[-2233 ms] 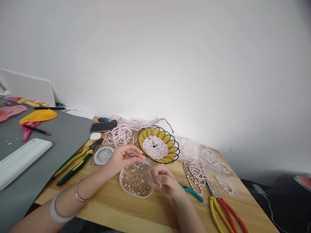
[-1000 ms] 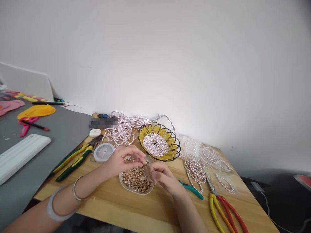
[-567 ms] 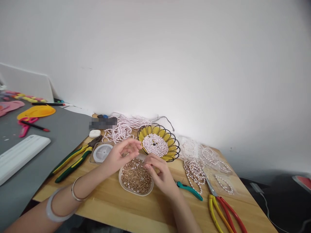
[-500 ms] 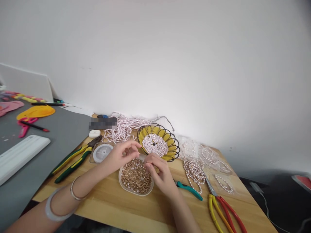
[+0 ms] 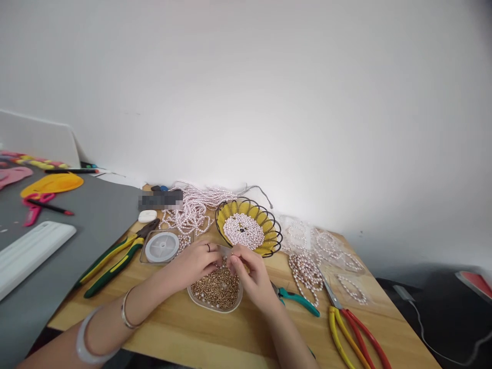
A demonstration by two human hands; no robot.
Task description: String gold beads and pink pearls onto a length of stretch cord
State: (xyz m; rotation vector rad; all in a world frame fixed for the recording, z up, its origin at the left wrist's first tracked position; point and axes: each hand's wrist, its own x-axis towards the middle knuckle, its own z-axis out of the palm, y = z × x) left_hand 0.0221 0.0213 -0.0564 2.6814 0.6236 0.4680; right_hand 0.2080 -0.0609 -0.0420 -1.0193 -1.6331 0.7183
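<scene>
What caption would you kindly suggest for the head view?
Left hand and right hand meet above a dish of gold beads on a table.

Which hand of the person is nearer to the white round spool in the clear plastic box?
Left. The left hand lies just right of the white round spool; the right hand is farther right, beyond the left hand.

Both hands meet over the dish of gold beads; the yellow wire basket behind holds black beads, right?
No: the head view shows pale pink pearls in the yellow wire basket, not black beads. The left hand and right hand do meet over the dish.
</scene>
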